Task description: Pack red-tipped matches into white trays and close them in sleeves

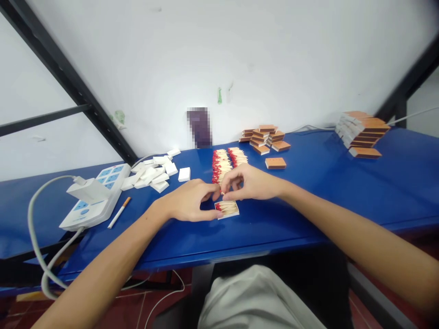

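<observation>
Worktop carries a heap of loose matches just beyond the fingers. Below them lies the match tray, long axis left-right: left hand clamps its left end, right hand pinches together at its far edge.

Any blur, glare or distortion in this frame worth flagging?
Head view: wide-angle bowing of the blue table and black frame bars; a pixelated patch on the wall; left hand, right hand and match tray sharp; even light, faint sheen.
</observation>
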`<act>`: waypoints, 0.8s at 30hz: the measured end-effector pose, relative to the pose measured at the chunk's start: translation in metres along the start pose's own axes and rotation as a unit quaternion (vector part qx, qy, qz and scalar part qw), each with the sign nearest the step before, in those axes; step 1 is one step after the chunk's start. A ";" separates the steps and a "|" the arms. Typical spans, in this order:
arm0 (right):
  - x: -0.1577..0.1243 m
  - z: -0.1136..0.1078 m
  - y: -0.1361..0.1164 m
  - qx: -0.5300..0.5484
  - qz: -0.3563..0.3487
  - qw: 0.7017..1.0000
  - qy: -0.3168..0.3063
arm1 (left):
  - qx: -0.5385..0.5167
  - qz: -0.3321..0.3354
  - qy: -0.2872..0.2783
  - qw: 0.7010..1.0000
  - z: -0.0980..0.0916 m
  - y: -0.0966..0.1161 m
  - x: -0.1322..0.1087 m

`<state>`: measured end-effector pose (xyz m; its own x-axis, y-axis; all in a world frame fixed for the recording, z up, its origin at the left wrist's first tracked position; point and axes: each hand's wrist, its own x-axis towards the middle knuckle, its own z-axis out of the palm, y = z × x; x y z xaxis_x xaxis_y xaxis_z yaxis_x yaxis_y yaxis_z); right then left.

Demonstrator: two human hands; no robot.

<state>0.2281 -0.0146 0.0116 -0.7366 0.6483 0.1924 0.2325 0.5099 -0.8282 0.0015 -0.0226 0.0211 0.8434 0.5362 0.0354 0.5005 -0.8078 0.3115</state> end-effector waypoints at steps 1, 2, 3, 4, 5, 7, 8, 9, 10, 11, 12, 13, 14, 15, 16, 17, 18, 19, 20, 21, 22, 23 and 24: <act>0.000 0.000 0.001 -0.009 -0.004 1.000 -0.015 | -0.007 -0.002 -0.014 1.000 0.001 0.000 0.001; 0.000 -0.001 0.001 -0.015 -0.006 0.999 -0.028 | -0.014 -0.004 -0.020 1.000 0.002 0.000 0.001; 0.000 -0.001 0.001 -0.018 -0.006 0.999 -0.037 | -0.018 -0.006 -0.023 1.000 0.004 -0.001 0.002; 0.000 -0.001 0.001 -0.020 -0.006 0.999 -0.042 | -0.020 -0.010 -0.022 1.000 0.006 -0.002 0.003; -0.001 -0.001 0.000 -0.020 -0.006 0.999 -0.044 | -0.020 -0.014 -0.021 0.999 0.007 -0.002 0.003; -0.002 -0.001 -0.001 -0.020 0.000 0.999 -0.047 | -0.018 -0.024 -0.018 0.999 0.009 -0.004 0.004; -0.002 -0.001 -0.002 -0.020 0.004 0.999 -0.049 | -0.018 -0.027 -0.017 0.999 0.009 -0.004 0.005; -0.002 -0.001 -0.003 -0.020 0.008 0.998 -0.052 | -0.020 -0.028 -0.016 0.999 0.010 -0.004 0.005; -0.002 -0.001 -0.003 -0.018 0.011 0.998 -0.056 | -0.022 -0.028 -0.016 0.999 0.010 -0.004 0.005; -0.003 -0.001 -0.003 -0.017 0.014 0.998 -0.058 | -0.024 -0.027 -0.017 0.999 0.010 -0.004 0.005; -0.003 0.000 -0.003 -0.015 0.018 0.998 -0.060 | -0.024 -0.025 -0.017 0.999 0.010 -0.004 0.005; -0.003 0.000 -0.003 -0.014 0.021 0.998 -0.062 | -0.023 -0.024 -0.017 0.999 0.010 -0.003 0.005; -0.002 0.000 -0.002 -0.013 0.025 0.997 -0.065 | -0.021 -0.023 -0.015 0.999 0.010 -0.003 0.005; -0.002 0.001 -0.001 -0.012 0.030 0.997 -0.069 | -0.020 -0.022 -0.013 0.999 0.010 -0.003 0.005; -0.002 0.001 -0.001 -0.011 0.034 0.997 -0.073 | -0.017 -0.020 -0.012 1.000 0.010 -0.002 0.004; -0.002 0.002 0.000 -0.008 0.037 0.996 -0.076 | -0.015 -0.018 -0.010 1.000 0.011 -0.002 0.004; -0.002 0.002 0.000 -0.007 0.038 0.996 -0.077 | -0.011 -0.016 -0.008 1.000 0.011 -0.002 0.004; -0.002 0.002 0.001 -0.009 0.038 0.996 -0.078 | -0.006 -0.014 -0.007 1.000 0.011 -0.001 0.004; -0.002 0.002 0.001 -0.010 0.036 0.996 -0.078 | -0.001 -0.013 -0.006 1.000 0.011 -0.001 0.004; -0.002 0.002 0.001 -0.013 0.034 0.996 -0.076 | 0.004 -0.014 -0.006 1.000 0.012 -0.001 0.004; -0.002 0.001 0.002 -0.016 0.032 0.997 -0.075 | 0.009 -0.014 -0.006 1.000 0.012 -0.001 0.004; -0.002 0.001 0.002 -0.020 0.031 0.997 -0.073 | 0.013 -0.014 -0.008 1.000 0.012 -0.001 0.004; -0.002 0.001 0.002 -0.023 0.031 0.997 -0.069 | 0.016 -0.013 -0.010 1.000 0.012 0.000 0.004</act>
<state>0.2293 -0.0151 0.0086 -0.7995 0.5971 0.0652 0.3070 0.4996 -0.8101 0.0073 -0.0230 0.0096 0.8331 0.5530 0.0092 0.5284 -0.8007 0.2824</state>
